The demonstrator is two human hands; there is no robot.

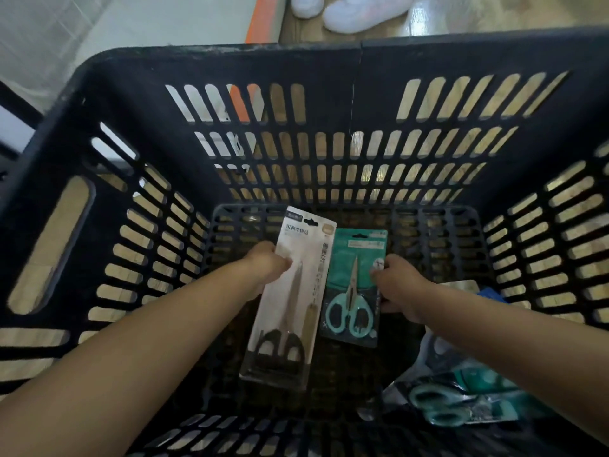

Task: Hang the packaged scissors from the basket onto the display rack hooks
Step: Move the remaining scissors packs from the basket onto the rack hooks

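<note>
The long tan scissors pack (290, 301) is pinched at its left edge by the left hand (267, 268), the small green scissors pack (354, 288) at its right edge by the right hand (395, 285), both pointing away inside the basket (230, 64).

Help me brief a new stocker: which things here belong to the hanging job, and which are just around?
Job: beige scissors pack in left hand; teal scissors pack in right hand; more teal packs; black basket.
Around: white shoes; orange-edged board.

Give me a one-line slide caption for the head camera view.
Inside a black slotted basket, the left hand holds a beige scissors pack and the right hand holds a teal scissors pack.
</note>
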